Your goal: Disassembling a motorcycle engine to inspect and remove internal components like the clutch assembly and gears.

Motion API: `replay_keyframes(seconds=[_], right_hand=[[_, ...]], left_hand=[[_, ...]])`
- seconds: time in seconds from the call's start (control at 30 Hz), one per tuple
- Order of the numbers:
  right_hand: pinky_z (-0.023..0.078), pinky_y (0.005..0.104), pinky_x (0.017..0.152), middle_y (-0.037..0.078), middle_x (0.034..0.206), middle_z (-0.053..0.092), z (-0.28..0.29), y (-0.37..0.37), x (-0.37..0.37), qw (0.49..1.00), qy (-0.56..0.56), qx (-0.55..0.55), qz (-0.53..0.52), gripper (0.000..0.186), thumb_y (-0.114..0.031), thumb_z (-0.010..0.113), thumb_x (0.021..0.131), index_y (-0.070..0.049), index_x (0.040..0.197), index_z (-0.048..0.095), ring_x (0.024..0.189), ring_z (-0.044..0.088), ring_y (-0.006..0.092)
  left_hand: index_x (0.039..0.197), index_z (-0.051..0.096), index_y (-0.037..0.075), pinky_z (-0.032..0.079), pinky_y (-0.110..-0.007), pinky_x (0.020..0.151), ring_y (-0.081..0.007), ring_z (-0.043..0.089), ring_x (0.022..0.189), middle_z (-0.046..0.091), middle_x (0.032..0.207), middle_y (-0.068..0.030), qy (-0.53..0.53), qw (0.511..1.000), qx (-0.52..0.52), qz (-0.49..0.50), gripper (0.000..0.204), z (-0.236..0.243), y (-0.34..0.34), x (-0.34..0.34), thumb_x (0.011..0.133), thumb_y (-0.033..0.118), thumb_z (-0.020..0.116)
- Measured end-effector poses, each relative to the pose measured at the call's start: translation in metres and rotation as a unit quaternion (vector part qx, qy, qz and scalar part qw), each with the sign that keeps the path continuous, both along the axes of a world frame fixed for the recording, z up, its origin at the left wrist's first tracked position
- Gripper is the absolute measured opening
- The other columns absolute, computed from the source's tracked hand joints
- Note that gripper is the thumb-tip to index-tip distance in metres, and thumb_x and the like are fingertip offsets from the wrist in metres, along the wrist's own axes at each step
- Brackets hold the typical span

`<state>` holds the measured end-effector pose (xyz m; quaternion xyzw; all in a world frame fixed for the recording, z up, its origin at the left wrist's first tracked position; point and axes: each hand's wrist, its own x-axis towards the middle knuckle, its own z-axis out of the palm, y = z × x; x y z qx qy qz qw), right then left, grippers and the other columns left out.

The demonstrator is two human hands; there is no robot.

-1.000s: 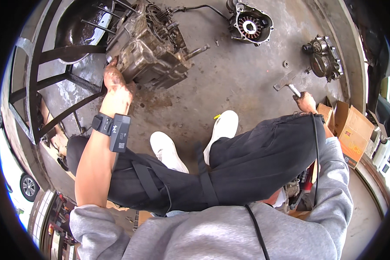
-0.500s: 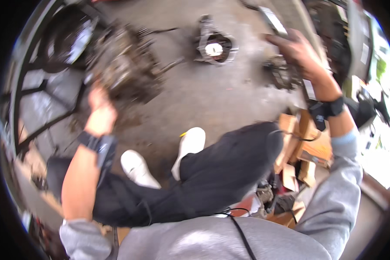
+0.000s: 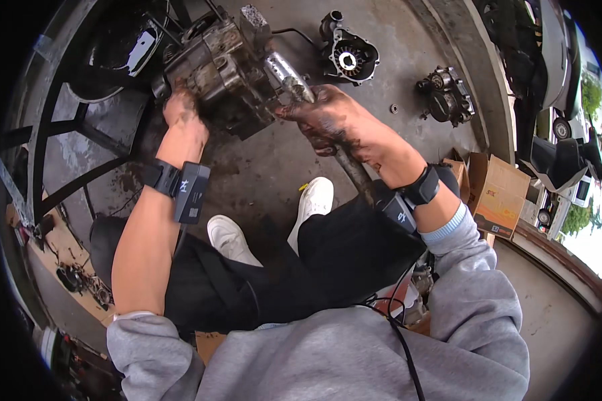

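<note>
A dirty metal engine (image 3: 214,63) sits on the floor in front of me, tilted toward the upper left. My left hand (image 3: 184,110) grips its near left side, with the fingertips partly hidden. My right hand (image 3: 324,117) is wrapped around the handle of a hammer (image 3: 286,72). The handle's shiny metal tube runs past my fist toward the engine, and its darker lower end points back at my knee. The blocky hammer head lies over the engine's upper right part; I cannot tell if it touches. Grease blackens my right fingers.
A round engine housing (image 3: 349,60) with a ringed centre lies beyond my right hand. Farther right are another engine part (image 3: 448,97) and a small ring (image 3: 394,108). A black metal frame (image 3: 40,134) stands left; cardboard boxes (image 3: 498,194) sit right of my knee.
My right hand has swung the hammer from the far right leftward to the engine. The left hand has stayed at the engine, which now appears higher and slightly right.
</note>
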<state>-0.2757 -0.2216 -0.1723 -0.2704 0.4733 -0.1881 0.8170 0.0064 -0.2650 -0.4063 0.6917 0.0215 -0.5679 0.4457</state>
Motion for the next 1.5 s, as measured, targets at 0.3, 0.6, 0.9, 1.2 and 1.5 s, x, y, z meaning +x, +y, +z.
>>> replay_keyframes(seconds=[0.3, 0.6, 0.9, 1.2, 1.5], right_hand=[[0.030, 0.0259, 0.043, -0.005, 0.060, 0.042, -0.008, -0.006, 0.011, 0.987, 0.140, -0.047, 0.059, 0.035, -0.029, 0.079, 0.089, -0.009, 0.077, 0.053, 0.049, 0.037, 0.0047], [0.030, 0.0243, 0.042, -0.006, 0.063, 0.045, -0.003, 0.000, 0.006, 0.953, 0.244, -0.154, 0.096, 0.027, -0.029, 0.074, 0.094, -0.006, 0.092, 0.060, 0.048, 0.040, 0.0039], [0.036, 0.0332, 0.053, 0.001, 0.058, 0.048, -0.037, -0.008, -0.002, 0.857, 0.412, -0.287, 0.116, 0.038, -0.032, 0.070, 0.095, 0.002, 0.082, 0.059, 0.056, 0.039, 0.0109], [0.040, 0.0310, 0.058, 0.002, 0.065, 0.056, -0.011, 0.001, 0.012, 0.845, 0.347, -0.404, -0.051, 0.029, -0.025, 0.074, 0.094, 0.002, 0.087, 0.065, 0.062, 0.045, 0.0113], [0.035, 0.0291, 0.048, -0.002, 0.061, 0.052, -0.038, -0.003, 0.012, 0.848, 0.430, -0.307, 0.036, 0.028, -0.027, 0.072, 0.096, 0.000, 0.093, 0.063, 0.053, 0.041, 0.0070]], left_hand=[[0.109, 0.069, 0.008, 0.049, -0.031, 0.070, -0.0171, 0.060, 0.077, 0.066, 0.090, -0.0046, -0.020, 0.999, 0.044, 0.023, 0.025, 0.057, -0.024, -0.024, 0.102, 0.028, 0.056], [0.116, 0.063, 0.001, 0.048, -0.032, 0.092, -0.0224, 0.063, 0.101, 0.067, 0.112, -0.0093, -0.058, 0.975, -0.123, -0.178, 0.029, 0.110, 0.033, -0.029, 0.090, 0.014, 0.068], [0.136, 0.045, -0.004, 0.046, -0.034, 0.107, -0.0259, 0.060, 0.124, 0.064, 0.133, -0.0165, -0.306, 0.902, -0.119, -0.279, 0.083, 0.126, 0.047, -0.045, 0.071, 0.015, 0.093], [0.133, 0.045, -0.001, 0.050, -0.037, 0.103, -0.0314, 0.065, 0.119, 0.068, 0.125, -0.0190, -0.351, 0.878, -0.132, -0.297, 0.086, 0.116, 0.042, -0.043, 0.068, 0.023, 0.095], [0.136, 0.036, -0.006, 0.049, -0.037, 0.105, -0.0327, 0.063, 0.122, 0.065, 0.128, -0.0223, -0.340, 0.871, -0.151, -0.322, 0.089, 0.118, 0.043, -0.038, 0.071, 0.015, 0.092]])
